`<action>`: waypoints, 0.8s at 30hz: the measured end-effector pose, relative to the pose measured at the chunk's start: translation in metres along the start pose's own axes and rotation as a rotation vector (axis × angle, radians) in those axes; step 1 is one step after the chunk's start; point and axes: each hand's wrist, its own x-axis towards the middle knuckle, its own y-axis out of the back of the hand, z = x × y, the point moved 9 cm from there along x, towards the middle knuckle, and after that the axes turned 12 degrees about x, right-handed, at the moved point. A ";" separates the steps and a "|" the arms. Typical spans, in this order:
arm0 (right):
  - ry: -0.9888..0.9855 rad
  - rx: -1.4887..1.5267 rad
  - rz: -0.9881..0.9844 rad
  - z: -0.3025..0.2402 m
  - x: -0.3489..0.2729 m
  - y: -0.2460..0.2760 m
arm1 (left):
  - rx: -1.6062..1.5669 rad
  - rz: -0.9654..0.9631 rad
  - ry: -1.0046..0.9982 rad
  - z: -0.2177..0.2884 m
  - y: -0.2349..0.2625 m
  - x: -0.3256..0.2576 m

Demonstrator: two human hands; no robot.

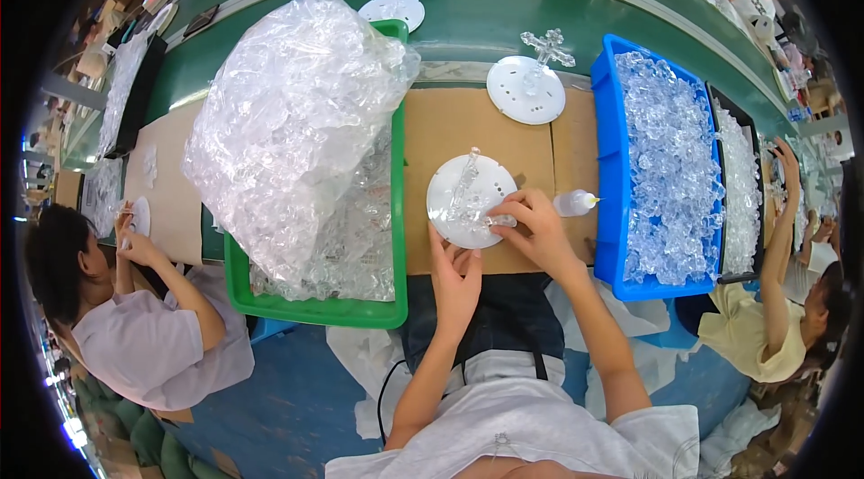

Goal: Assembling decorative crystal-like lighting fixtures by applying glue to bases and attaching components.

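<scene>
A round white disc (446,184) with small holes lies on the brown cardboard in front of me. A clear plastic stem-like piece (466,175) stands on it, leaning in the picture. My left hand (455,279) grips the disc's near edge, its fingers partly hidden beneath the rim. Over the disc's right side, my right hand (537,229) pinches a small clear plastic piece (502,221), partly covered by the fingertips. Just right of that hand, a small translucent bottle (573,203) with a yellowish tip lies on its side.
At my left stands a green bin (400,209) under a large bag of clear parts (297,119). A blue bin (614,164) of clear pieces stands right. Beyond the disc is another white disc with a clear cross (526,105). Co-workers sit at both sides.
</scene>
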 end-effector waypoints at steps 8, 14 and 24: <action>-0.018 -0.020 0.371 -0.010 -0.059 0.027 | 0.819 0.176 -0.311 0.020 0.020 -0.007; -0.231 -0.040 0.806 0.012 -0.093 0.056 | 0.911 0.297 -0.496 0.027 0.018 -0.028; -0.384 0.103 0.759 0.039 -0.100 0.054 | 1.060 0.305 -0.680 0.036 -0.011 -0.015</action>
